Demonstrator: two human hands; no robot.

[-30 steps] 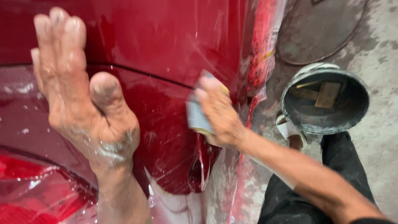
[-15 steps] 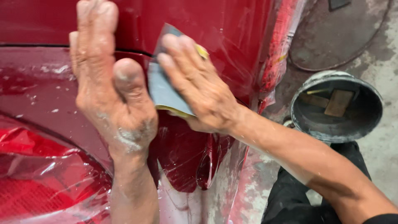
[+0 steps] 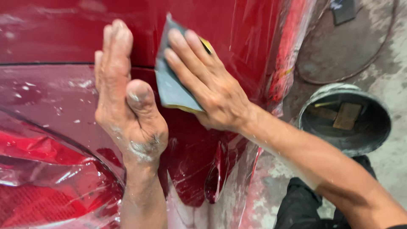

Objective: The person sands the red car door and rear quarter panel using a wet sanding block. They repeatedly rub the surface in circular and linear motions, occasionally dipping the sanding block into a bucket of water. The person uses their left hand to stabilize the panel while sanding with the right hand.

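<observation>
right hand [image 3: 212,91] fingers flat, pressing grey sandpaper sheet [image 3: 171,87] on wet red car panel [image 3: 237,29] | left hand [image 3: 127,106] open, flat beside it, holding nothing | risk: slick sheet slips; sanding through paint near panel edge; elbow knocks bucket [image 3: 345,116] on floor

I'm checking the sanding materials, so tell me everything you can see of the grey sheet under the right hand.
The grey sheet looks like thin, flexible abrasive paper, dull grey with a yellowish edge showing. It lies flat against the glossy red car panel, one corner pointing up. The right hand presses it with spread fingers, covering its right part. The left hand rests flat just beside it.
</observation>
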